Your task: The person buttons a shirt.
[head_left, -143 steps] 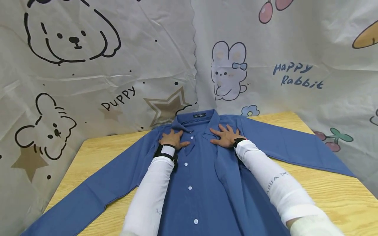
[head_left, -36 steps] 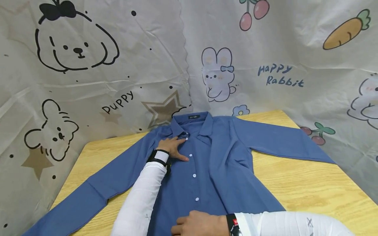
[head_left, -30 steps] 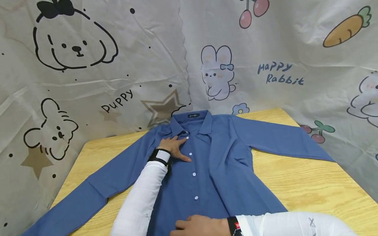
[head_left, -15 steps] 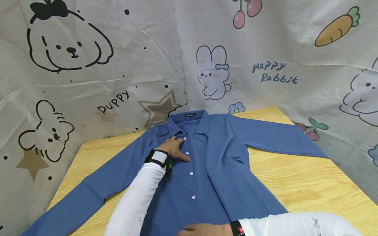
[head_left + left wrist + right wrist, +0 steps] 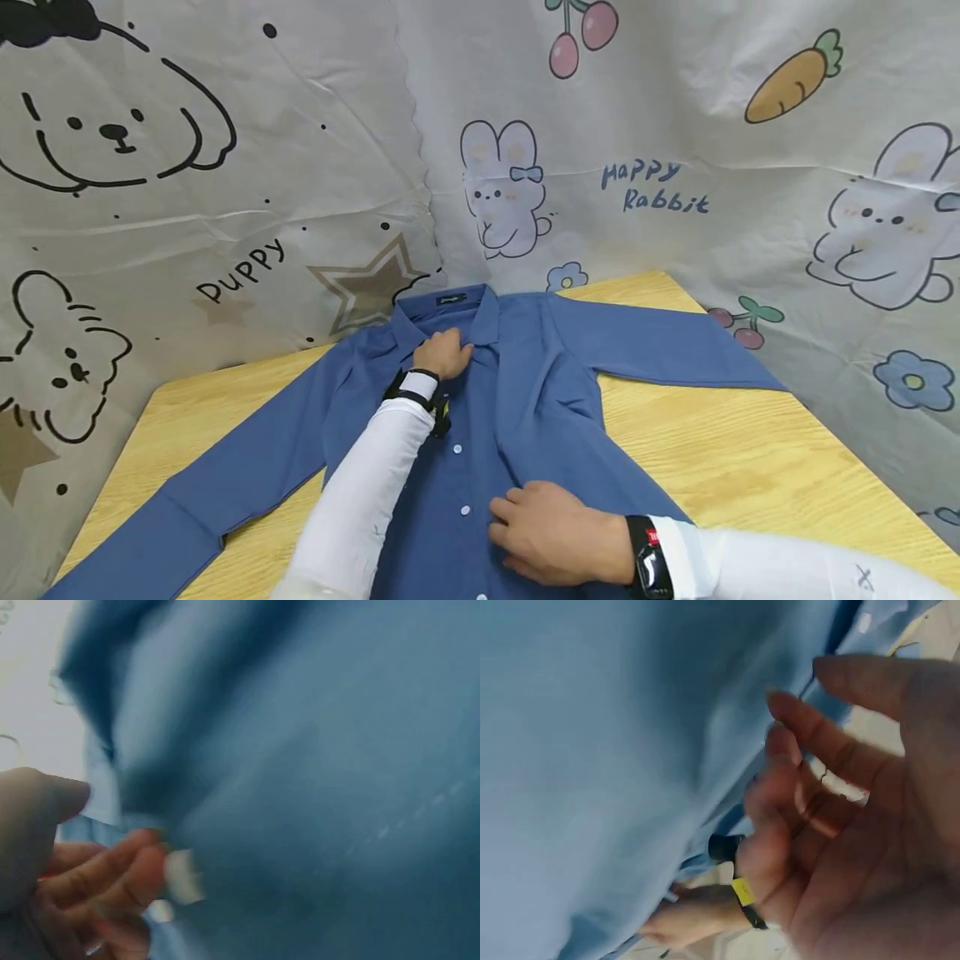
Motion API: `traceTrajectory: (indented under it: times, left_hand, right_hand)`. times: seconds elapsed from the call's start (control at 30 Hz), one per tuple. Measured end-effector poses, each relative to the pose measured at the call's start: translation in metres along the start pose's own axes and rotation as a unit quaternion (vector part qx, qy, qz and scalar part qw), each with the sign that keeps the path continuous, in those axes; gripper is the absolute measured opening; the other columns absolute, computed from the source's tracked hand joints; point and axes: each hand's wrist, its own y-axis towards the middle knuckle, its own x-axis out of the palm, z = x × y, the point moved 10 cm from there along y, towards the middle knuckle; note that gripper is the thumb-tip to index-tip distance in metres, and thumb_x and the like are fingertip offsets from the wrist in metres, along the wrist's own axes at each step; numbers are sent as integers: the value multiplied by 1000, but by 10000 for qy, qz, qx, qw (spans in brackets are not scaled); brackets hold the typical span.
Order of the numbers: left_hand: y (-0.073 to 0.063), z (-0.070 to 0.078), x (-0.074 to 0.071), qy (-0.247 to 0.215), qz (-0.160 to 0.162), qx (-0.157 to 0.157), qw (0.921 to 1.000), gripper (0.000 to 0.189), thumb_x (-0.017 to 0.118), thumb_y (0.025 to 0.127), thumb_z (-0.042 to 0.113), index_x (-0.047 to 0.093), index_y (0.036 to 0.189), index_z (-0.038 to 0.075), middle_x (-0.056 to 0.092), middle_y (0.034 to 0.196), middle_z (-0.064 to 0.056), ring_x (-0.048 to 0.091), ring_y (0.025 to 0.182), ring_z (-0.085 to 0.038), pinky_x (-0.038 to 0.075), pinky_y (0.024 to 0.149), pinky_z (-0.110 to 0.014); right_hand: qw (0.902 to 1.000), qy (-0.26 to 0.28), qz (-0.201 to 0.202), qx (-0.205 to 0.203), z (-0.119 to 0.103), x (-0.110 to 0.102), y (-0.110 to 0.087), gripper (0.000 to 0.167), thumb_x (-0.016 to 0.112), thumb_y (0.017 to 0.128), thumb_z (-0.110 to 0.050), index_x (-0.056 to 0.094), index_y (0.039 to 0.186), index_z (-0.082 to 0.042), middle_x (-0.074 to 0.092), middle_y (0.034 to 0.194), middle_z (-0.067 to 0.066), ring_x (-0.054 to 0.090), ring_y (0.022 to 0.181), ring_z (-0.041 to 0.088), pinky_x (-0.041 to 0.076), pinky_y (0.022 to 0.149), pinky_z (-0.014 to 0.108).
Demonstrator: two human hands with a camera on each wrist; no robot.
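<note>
A blue button-up shirt (image 5: 540, 454) lies front up on the table, sleeves spread to both sides. My left hand (image 5: 444, 354) is at the placket just below the collar (image 5: 489, 318), its fingers bent. In the left wrist view that hand (image 5: 82, 889) has its thumb apart from the fingers, and the fingertips are beside a white button (image 5: 182, 876); blur hides whether they touch it. My right hand (image 5: 558, 537) is over the lower front of the shirt. The right wrist view shows this hand (image 5: 840, 810) with loosely bent fingers near a cloth edge, holding nothing visible.
The wooden table (image 5: 697, 442) shows on both sides of the shirt. A pale printed curtain (image 5: 352, 150) hangs behind and at both sides. Black straps (image 5: 412, 387) circle the left wrist, and a dark band (image 5: 649, 557) is on the right.
My left hand has left its spread-finger rest on the chest and moved up toward the collar, fingers now bent. My right hand has risen from the lower edge of view. The view has turned right.
</note>
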Motion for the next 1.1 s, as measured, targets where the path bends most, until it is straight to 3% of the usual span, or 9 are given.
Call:
traceTrajectory:
  times: [0.1,0.2,0.33,0.5,0.77,0.97,1.1]
  left_hand:
    - [9,-6,7,-22,97,-229,9997,37,56,95,37,61,116,6,64,110,-20,62,96,-38,49,78,-51]
    - [12,-13,7,-39,260,-434,9987,32,62,93,37,62,106,8,65,102,-18,63,91,-36,49,76,-51]
    - [16,-13,0,-120,436,-378,9983,21,66,90,32,62,86,12,64,86,-10,63,80,-31,49,70,-48]
    - [21,-7,-8,-297,616,-185,9975,17,68,88,27,62,77,14,63,81,-7,62,75,-29,48,68,-47]
    - [25,3,-28,-495,904,33,9947,14,60,91,24,60,83,13,62,82,-9,60,73,-30,47,66,-48]
    - [25,-2,-50,-1135,1142,-201,9867,13,52,97,25,53,91,13,64,73,-8,62,74,-32,46,67,-48]
    - [29,-8,-67,-1343,1392,-301,9807,13,53,98,26,52,97,13,67,84,-11,63,81,-36,46,71,-51]
  right_hand:
    - [9956,-117,-235,902,23,7,-11,25,70,84,-43,61,88,-20,45,73,-6,43,54,7,33,46,23]
    - [9839,-30,-403,1740,42,13,-20,33,73,80,-44,58,87,-16,44,69,-3,46,50,11,37,43,27]
    - [9719,255,-531,2280,54,21,-30,36,72,79,-45,55,80,-13,46,65,-1,50,49,15,40,42,32]
    - [9700,505,-783,2245,53,34,-35,27,65,86,-35,55,73,-15,50,62,-1,52,50,16,41,44,32]
    - [9721,595,-929,2072,52,34,-37,24,60,91,-29,52,73,-16,45,58,-3,45,44,13,36,40,29]
    - [9734,909,-707,1981,53,21,-41,23,56,93,-25,49,73,-17,41,57,-4,42,43,12,31,37,28]
    - [9744,1016,-288,1984,52,7,-41,25,55,93,-23,47,70,-18,39,55,-6,42,42,12,29,36,28]
